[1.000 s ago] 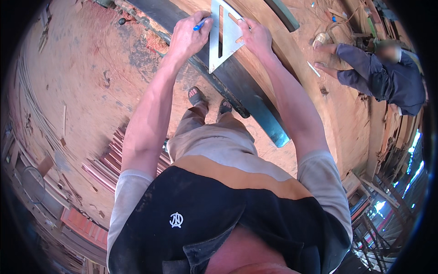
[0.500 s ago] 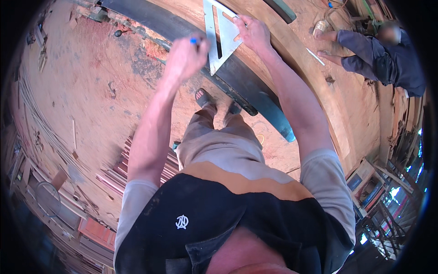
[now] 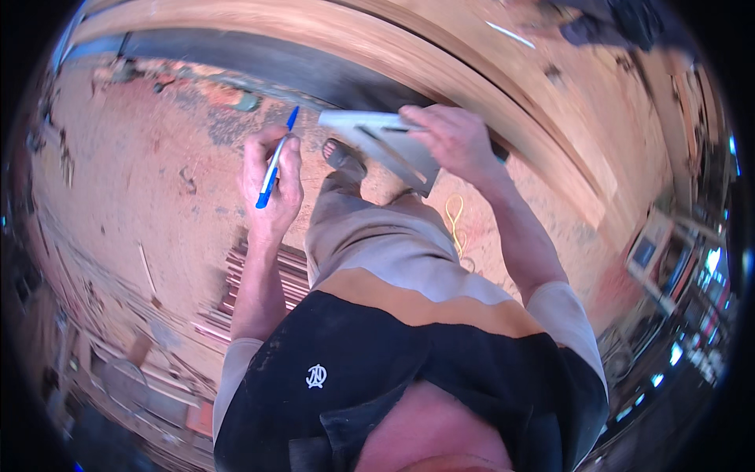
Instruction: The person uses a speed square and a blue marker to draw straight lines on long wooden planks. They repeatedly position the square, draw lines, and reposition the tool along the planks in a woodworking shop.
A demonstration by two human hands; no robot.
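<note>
My left hand [image 3: 291, 189] grips a white pen with blue ends [image 3: 273, 171], its fingers closed round the barrel. The pen slants upward, apart from the wood. Pinched by one edge in my right hand [image 3: 460, 145] is a flat silver triangular square [image 3: 412, 149] with long slots cut through it. It hangs over my legs, beside a long dark beam [image 3: 236, 57]. Behind that beam runs a long brown wooden plank [image 3: 377, 43]. My right thumb is hidden by the square or the hand itself.
A stack of reddish wood strips [image 3: 275, 267] lies on the floor by my left forearm. A yellow cord [image 3: 454, 216] lies near my right leg. At the upper right a person in dark clothes [image 3: 613, 23] is partly in view, near a thin white stick [image 3: 510, 35].
The square has come off the beam toward my body and turned in my right hand. My left hand has drawn back with the pen. The whole view has swung round.
</note>
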